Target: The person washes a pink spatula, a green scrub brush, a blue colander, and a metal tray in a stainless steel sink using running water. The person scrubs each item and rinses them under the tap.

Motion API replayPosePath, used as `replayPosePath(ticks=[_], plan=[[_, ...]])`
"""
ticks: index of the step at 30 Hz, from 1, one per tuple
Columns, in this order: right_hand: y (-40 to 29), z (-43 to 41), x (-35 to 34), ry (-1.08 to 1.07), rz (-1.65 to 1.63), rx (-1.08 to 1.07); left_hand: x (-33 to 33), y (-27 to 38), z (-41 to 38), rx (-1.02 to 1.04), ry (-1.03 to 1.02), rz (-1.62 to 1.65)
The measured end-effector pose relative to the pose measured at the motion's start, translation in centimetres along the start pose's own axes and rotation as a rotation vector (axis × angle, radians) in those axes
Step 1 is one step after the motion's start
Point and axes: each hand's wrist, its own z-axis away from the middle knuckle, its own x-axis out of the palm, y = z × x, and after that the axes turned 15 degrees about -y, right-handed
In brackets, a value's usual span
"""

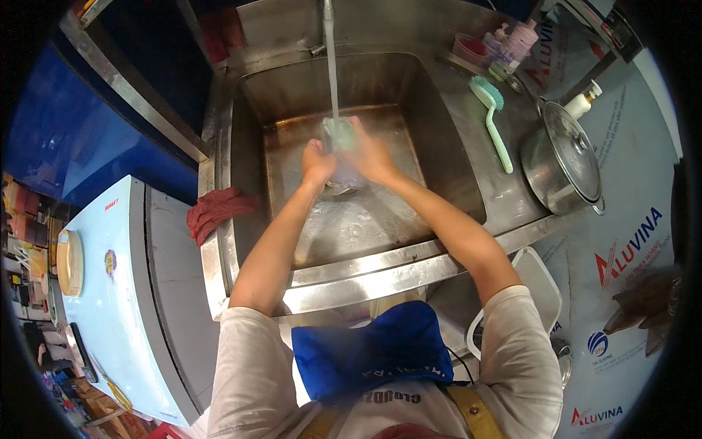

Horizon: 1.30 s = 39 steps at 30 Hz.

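A stream of water (pixel 332 71) from the tap (pixel 328 12) falls into the stainless steel sink (pixel 378 236). Under it, both hands hold a pale green object (pixel 344 133), blurred by motion and splashing, so I cannot tell whether it is a cup or something else. My left hand (pixel 318 163) grips its left side with the fingers curled. On the right side, my right hand (pixel 374 156) is pressed against it, fingers pointing up toward the stream. Below the hands, part of another object (pixel 341 189) shows through the spray, its kind unclear. Shallow water wets the sink floor.
A mint green dish brush (pixel 493 123) lies on the right drainboard beside a lidded metal pot (pixel 562 159). Pump bottle (pixel 584 100) and plastic containers (pixel 496 49) stand behind. A dark red cloth (pixel 219 213) hangs over the left rim, near a light blue chest freezer (pixel 123 307).
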Motion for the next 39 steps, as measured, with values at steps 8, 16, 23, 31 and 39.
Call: replayPosePath(ticks=[8, 16, 23, 31, 39], plan=[[1.2, -0.7, -5.2, -0.251, -0.086, 0.1, -1.1, -2.2, -1.2, 0.119, 0.241, -0.088], [1.5, 0.0, -1.5, -0.257, 0.072, -0.21, -2.0, 3.0, 0.5, 0.205, 0.41, -0.454], [-1.4, 1.6, 1.9, -0.158, -0.259, -0.168, -3.1, 4.2, 0.0, 0.338, 0.687, -0.383], [-0.2, 0.6, -0.2, -0.026, -0.086, -0.118, -5.4, -1.4, -3.9, 0.071, 0.756, 0.21], [1.3, 0.0, 0.8, 0.02, 0.031, -0.295, -4.0, -2.4, -3.9, -0.001, 0.616, 0.701]])
